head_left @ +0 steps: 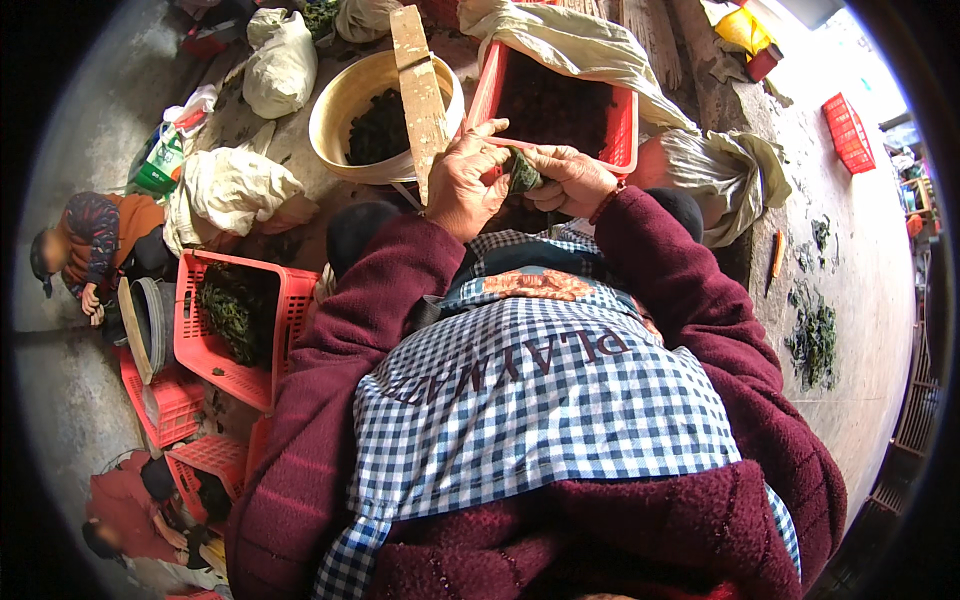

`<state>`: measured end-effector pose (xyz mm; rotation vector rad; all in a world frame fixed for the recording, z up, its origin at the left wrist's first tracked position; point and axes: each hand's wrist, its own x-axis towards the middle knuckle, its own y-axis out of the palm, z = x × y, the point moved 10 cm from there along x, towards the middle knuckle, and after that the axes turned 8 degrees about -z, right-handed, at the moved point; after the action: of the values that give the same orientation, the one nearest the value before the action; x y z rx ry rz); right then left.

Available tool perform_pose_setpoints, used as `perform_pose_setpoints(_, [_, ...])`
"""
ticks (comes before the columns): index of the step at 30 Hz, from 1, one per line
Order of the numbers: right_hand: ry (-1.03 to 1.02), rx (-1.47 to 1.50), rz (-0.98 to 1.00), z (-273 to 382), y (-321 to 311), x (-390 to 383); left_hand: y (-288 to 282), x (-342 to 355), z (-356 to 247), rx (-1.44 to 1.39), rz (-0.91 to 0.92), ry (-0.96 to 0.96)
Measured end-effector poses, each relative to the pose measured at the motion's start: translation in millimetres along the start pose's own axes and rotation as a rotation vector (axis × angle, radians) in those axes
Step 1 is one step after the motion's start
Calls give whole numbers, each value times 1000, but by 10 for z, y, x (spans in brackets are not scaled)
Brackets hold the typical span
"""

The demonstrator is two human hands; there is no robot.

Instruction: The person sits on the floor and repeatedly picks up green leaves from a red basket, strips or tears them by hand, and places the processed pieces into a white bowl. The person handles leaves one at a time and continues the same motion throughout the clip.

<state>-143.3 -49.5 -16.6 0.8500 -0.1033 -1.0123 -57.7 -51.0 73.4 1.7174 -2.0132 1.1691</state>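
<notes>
Just above my checked apron (520,390), my left hand (464,188) and my right hand (574,182) meet in front of me. Between them is a small folded piece of dark green, seaweed-like leaf (523,172). The fingers of both hands are closed on it, and they hide part of it. Beyond my left hand a cream round tub (322,125) holds dark green leaves (378,128), with a wooden board (420,95) lying across its rim. Past my right hand stands a red plastic basket (622,130) filled with dark, shadowed material.
Pale cloth (580,45) drapes over the far basket. At left are a red crate (225,378) of greens and a cloth-covered bundle (230,195). Two people (115,225) work along the left side. Scattered greens (812,335) and an orange-handled tool (777,255) lie at right.
</notes>
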Motion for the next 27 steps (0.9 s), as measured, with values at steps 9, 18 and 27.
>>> perform_pose_setpoints(9, [-49,-163,-142,132,10,345,33,-84,624,-735,-127,-692])
perform_pose_setpoints(18, [-26,-237,68,406,155,516,-269,65,1020,-806,-48,-826])
perform_pose_setpoints(27, [-203,-713,-201,818,-311,851,-574,166,1489,-984,-218,-902])
